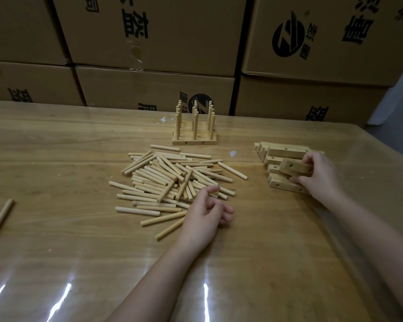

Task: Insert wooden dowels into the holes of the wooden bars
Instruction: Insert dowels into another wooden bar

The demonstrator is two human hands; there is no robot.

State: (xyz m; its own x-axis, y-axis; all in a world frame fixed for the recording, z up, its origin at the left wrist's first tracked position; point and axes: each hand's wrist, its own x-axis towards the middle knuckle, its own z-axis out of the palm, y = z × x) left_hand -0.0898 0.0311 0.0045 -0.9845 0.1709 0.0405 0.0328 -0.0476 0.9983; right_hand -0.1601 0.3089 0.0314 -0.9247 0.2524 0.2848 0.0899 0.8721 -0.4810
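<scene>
A loose heap of pale wooden dowels lies in the middle of the table. My left hand rests at the heap's near right edge, fingers loosely curled, holding nothing that I can see. To the right sits a stack of drilled wooden bars. My right hand grips one bar, lifted slightly and tilted above the stack. Behind the heap stand several finished bars with upright dowels, set side by side.
A single stray dowel lies near the table's left edge. Stacked cardboard boxes form a wall right behind the wooden table. The table's right edge runs diagonally past my right forearm.
</scene>
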